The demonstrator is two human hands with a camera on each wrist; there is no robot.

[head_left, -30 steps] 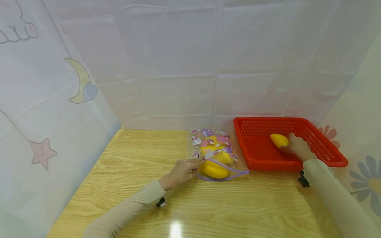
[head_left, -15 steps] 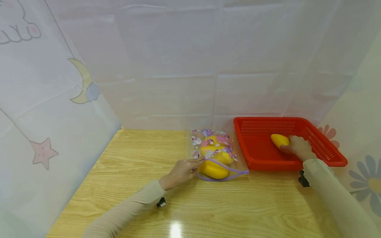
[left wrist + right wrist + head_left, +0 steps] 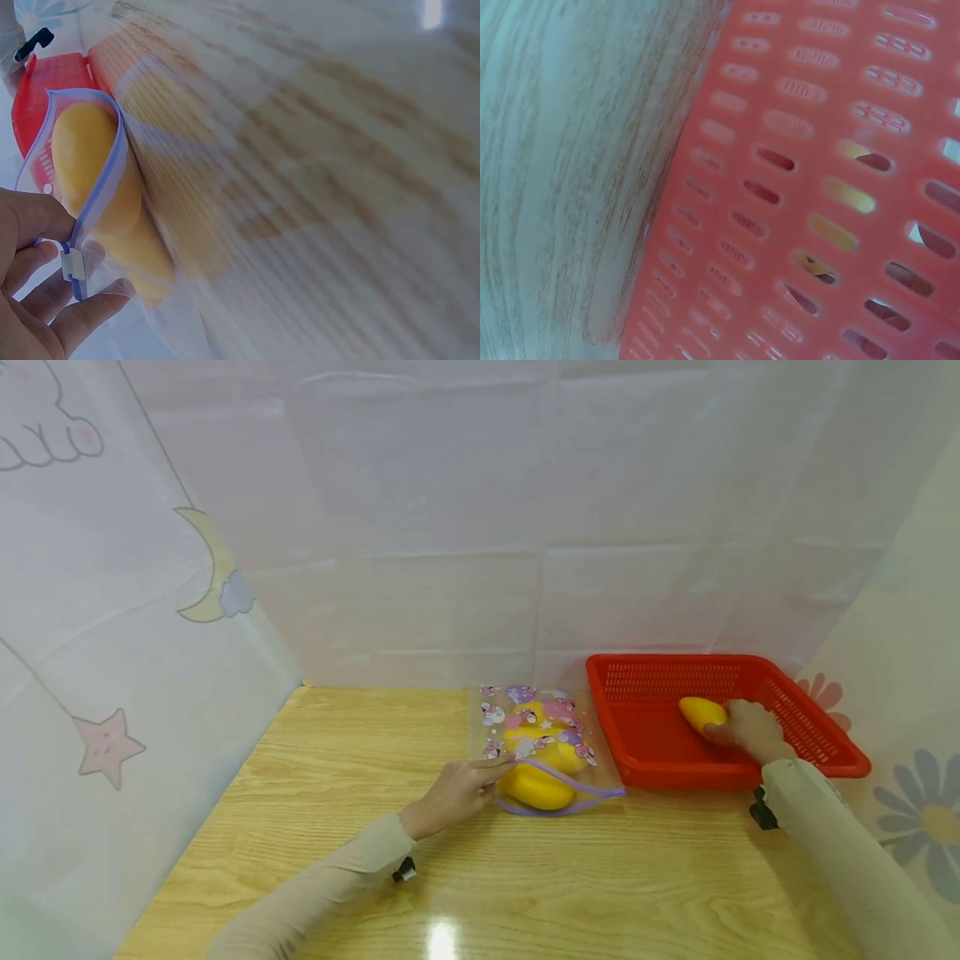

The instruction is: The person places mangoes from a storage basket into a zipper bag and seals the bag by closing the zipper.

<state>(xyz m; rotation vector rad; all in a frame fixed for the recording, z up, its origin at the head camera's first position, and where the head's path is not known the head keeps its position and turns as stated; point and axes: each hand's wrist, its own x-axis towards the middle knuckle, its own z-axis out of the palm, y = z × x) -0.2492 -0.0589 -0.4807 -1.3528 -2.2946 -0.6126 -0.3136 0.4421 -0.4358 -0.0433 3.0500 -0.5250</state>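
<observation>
My left hand point(image 3: 459, 792) pinches the left end of the mouth of a clear zip bag point(image 3: 483, 727) with pink and purple prints. In the left wrist view, the fingers point(image 3: 90, 319) lie around the purple zip edge by its pale slider point(image 3: 73, 264). The mouth stands open, and several yellow mangoes point(image 3: 542, 788) lie inside the bag. My right hand point(image 3: 753, 731) reaches into the red basket point(image 3: 652, 774) and grips a mango point(image 3: 701, 715) on its floor. In the right wrist view, the basket's slotted wall point(image 3: 735, 187) covers most of the hand and mango.
The bag and basket stand side by side on a wooden table point(image 3: 360, 727), near the white back sheet point(image 3: 420, 527). A patterned sheet point(image 3: 112, 652) borders the left side, and another with flowers point(image 3: 937, 818) the right, close to the basket.
</observation>
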